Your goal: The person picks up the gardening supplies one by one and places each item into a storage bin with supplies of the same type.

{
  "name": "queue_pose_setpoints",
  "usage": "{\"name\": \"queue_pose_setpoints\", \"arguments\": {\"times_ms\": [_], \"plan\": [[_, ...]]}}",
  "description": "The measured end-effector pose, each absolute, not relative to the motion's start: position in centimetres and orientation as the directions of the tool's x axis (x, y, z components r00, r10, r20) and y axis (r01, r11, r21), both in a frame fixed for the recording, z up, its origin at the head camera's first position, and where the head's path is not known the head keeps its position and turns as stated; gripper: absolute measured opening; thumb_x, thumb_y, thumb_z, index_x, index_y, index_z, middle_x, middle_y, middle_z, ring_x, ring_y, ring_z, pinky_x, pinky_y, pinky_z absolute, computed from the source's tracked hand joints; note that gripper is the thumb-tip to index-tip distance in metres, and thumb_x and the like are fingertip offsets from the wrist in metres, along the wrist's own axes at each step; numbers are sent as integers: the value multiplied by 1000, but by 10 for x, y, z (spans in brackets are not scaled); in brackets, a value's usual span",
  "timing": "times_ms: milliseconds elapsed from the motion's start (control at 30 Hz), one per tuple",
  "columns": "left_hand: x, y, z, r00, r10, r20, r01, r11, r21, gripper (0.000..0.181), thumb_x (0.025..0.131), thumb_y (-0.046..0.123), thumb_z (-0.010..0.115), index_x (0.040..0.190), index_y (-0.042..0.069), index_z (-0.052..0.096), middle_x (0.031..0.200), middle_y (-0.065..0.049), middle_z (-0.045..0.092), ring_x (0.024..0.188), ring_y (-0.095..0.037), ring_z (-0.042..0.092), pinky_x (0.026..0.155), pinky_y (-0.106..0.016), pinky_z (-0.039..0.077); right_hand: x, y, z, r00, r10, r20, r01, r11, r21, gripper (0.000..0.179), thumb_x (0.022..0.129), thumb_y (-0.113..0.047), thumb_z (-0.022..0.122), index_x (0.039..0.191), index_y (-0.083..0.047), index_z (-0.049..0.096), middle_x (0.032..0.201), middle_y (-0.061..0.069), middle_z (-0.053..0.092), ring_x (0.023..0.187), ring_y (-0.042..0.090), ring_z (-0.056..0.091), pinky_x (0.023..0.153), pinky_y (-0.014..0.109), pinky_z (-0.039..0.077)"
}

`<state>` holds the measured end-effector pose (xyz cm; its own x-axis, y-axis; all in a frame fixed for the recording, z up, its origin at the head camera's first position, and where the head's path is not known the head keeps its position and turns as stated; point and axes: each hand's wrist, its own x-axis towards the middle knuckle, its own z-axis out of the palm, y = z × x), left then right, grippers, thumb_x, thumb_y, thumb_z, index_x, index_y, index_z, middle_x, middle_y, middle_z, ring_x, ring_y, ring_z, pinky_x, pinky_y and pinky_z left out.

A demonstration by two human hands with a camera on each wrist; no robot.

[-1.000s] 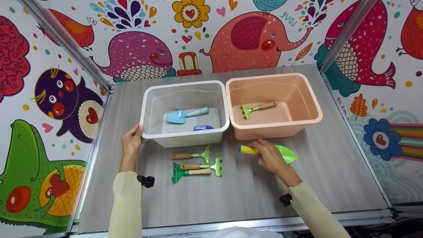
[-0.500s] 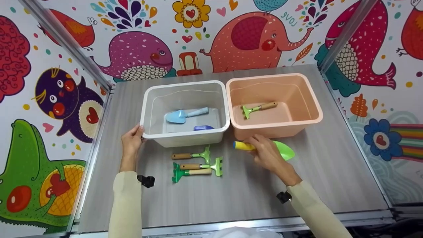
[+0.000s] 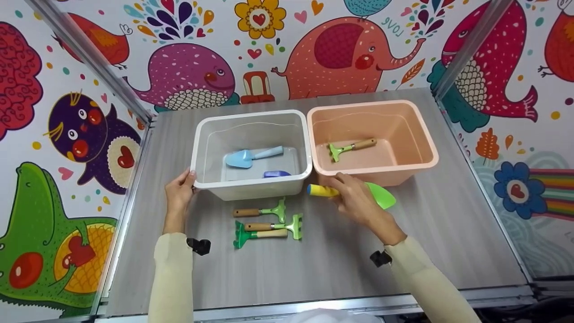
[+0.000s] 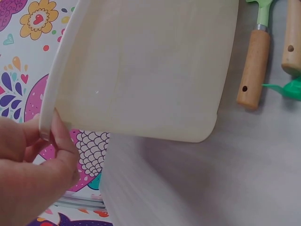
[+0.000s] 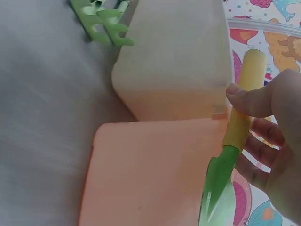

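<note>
My right hand [image 3: 357, 200] grips the yellow handle of a trowel with a green blade [image 3: 381, 195], in front of the peach bin [image 3: 372, 176]. The right wrist view shows thumb and fingers around that yellow handle [image 5: 244, 110]. My left hand [image 3: 179, 190] pinches the front left corner rim of the white bin [image 3: 251, 185]; in the left wrist view the thumb and fingers lie on both sides of the rim [image 4: 51, 89]. Inside the white bin lie a light blue trowel [image 3: 242, 159] and a purple-blue tool [image 3: 276, 173], partly hidden by the front wall.
A small green rake [image 3: 352, 147] with a wooden handle lies in the peach bin. Several more rakes [image 3: 269, 226] lie on the grey table [image 3: 314, 269] before the white bin. The bins stand side by side, with printed wall panels [image 3: 260, 58] behind.
My right hand has lifted the green-bladed trowel and carried it up and to the left, toward the peach bin's front rim. The left hand stays at the white bin's corner.
</note>
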<state>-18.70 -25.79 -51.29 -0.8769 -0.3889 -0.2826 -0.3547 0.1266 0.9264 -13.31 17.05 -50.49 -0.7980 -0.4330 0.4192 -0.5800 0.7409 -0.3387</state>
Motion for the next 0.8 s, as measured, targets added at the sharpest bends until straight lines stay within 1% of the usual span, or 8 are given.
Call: {"name": "queue_pose_setpoints", "arguments": {"times_ms": [100,167,333,467,567,667,800], "plan": [[-187,-258,-513,-876,-392,-282,-355,127,926,45,104,22,53,146,6,48,129,-19,58,69,6,55,64,-8,49,-136,167,-499,-798,-447,404,-585,735,-342,37,74,2,83,107,-12,70,90,5,62,74,22,56,64,36,49],[-187,-258,-513,-875,-394,-281,-353,123,927,46,104,22,54,146,6,48,128,-18,58,69,6,54,64,-8,49,-138,164,-494,-797,-457,394,-589,734,-340,36,75,1,82,106,-13,70,89,5,62,74,21,56,64,35,48],[-187,-258,-513,-871,-397,-288,-353,101,930,45,104,22,54,146,5,49,125,-17,58,68,5,54,63,-9,49,-145,155,-484,-789,-499,359,-604,738,-301,35,78,1,80,108,-15,69,92,5,62,77,22,57,65,35,49],[-187,-258,-512,-866,-391,-311,-367,77,927,46,104,22,52,147,7,47,130,-17,57,69,5,54,64,-9,48,-151,146,-477,-767,-543,342,-634,724,-273,36,79,0,78,110,-15,68,94,6,62,82,24,59,68,38,51],[-187,-258,-512,-865,-390,-316,-372,76,925,46,104,22,52,147,7,47,134,-17,56,71,5,55,65,-9,49,-156,141,-473,-754,-564,336,-651,709,-272,35,79,0,78,110,-14,69,96,7,63,85,26,62,72,40,53],[-187,-258,-512,-863,-393,-316,-371,71,926,46,104,21,53,147,7,47,130,-16,57,71,4,55,64,-9,49,-161,137,-470,-752,-575,322,-655,704,-272,34,80,1,76,111,-13,69,98,8,65,87,27,63,73,40,54],[-188,-257,-512,-862,-396,-315,-367,62,928,46,103,21,54,146,7,48,123,-13,58,70,4,55,64,-9,49,-166,134,-465,-764,-577,287,-644,709,-289,32,83,0,74,112,-13,70,100,8,66,88,26,63,72,39,54]]}}
